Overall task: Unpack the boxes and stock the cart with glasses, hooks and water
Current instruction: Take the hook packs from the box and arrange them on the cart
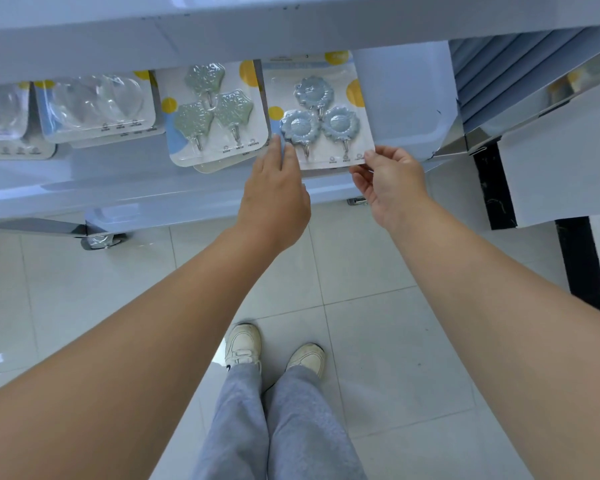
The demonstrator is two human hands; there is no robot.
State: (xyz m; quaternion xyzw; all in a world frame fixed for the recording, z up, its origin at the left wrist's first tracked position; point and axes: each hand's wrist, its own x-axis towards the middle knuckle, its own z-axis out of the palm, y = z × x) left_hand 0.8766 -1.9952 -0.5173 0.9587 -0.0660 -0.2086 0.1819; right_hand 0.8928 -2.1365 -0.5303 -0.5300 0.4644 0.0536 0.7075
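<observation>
Looking down at a white plastic cart shelf [406, 109], stocked left to right with carded hook packs. Being set at the right end of the row: a white card pack of three pale blue flower-shaped adhesive hooks under clear blister [317, 112]. Held low and flat over the shelf, near edge just off the front lip, presumably so it can slide in beside its neighbour without riding up on it.

Left hand [274, 199] reaching forward, fingers straight and together, tips resting against the pack's left near corner; grip released, more a steadying push than a hold. Right hand [388, 181] pinching the pack's right near corner between thumb and curled fingers; grip grasping the card, likely to steer and square it.

Just to the left, a white card pack of three green leaf-shaped hooks [212, 109], lying on another pack beneath it. Farther left, two clear transparent round-hook packs [94, 105], also stacked and overlapping. Same-kind packs piled together, different kinds side by side, which suggests sorting by design.

Bare shelf to the right of the blue pack, room for more. Below, a white tiled floor [395, 341], grey trousers and white trainers. No glasses or water visible here.

Judged step: seating this hook pack, hooks portion of stocking well under way.
</observation>
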